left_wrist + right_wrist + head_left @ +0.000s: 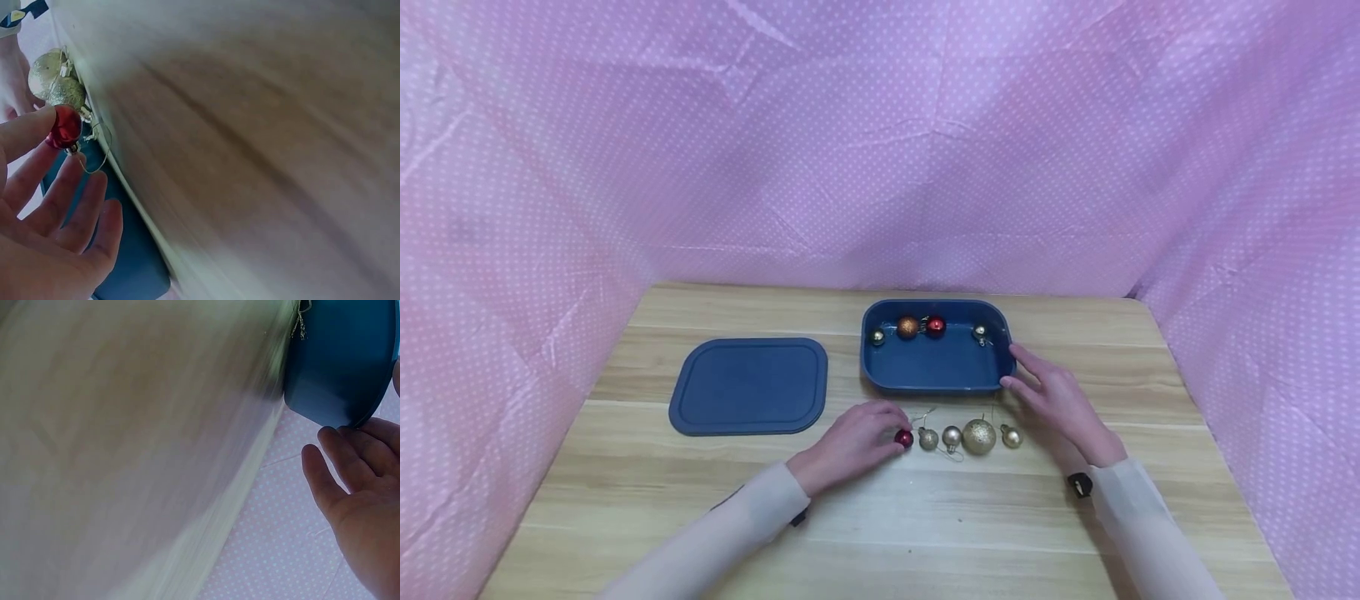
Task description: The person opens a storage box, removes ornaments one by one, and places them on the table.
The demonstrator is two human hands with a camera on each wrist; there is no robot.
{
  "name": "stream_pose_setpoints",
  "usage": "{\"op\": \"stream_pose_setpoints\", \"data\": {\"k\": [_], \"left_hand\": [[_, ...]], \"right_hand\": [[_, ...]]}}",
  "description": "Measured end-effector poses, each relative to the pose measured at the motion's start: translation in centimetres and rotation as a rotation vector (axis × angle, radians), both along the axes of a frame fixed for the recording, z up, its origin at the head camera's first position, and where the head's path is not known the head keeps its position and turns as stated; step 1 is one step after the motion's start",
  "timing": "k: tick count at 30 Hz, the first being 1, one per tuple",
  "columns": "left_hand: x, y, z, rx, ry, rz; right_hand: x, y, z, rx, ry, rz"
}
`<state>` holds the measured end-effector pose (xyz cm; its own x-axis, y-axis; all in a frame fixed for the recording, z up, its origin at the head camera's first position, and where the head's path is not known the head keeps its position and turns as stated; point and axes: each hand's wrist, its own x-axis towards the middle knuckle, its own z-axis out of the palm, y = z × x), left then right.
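My left hand (855, 446) pinches a small shiny red bauble (904, 437) between thumb and fingertips, at the left end of a row of gold baubles. In the left wrist view the red bauble (65, 127) shows its metal cap and a loop of gold thread. My right hand (1063, 407) has its fingertips at the right end of a dark blue box (936, 390), fingers extended. Inside the box lie an orange glittery bauble (907, 327), a red bauble (936, 326) and two small gold ones (877, 337), along the back and sides.
The row on the wooden table (925, 533) includes a large glittery gold bauble (979, 437) and a small gold one (1011, 437) at its right end. A flat blue lid (748, 386) lies left of the box. Pink dotted cloth (880, 167) hangs around the table.
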<state>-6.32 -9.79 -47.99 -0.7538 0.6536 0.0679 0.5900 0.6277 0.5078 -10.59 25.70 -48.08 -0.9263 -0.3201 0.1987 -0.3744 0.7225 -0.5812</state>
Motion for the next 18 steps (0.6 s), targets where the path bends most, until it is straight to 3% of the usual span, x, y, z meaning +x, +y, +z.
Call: {"op": "stream_pose_setpoints", "data": {"k": [9,18], "left_hand": [[-0.06,0.49,-0.39,-0.072,0.024,-0.003],[0.45,0.63,0.01,-0.069,0.017,0.041]], "right_hand": [[-0.1,0.02,-0.14,0.003,0.011,0.008],[-0.1,0.01,-0.28,0.002,0.017,0.006]]}}
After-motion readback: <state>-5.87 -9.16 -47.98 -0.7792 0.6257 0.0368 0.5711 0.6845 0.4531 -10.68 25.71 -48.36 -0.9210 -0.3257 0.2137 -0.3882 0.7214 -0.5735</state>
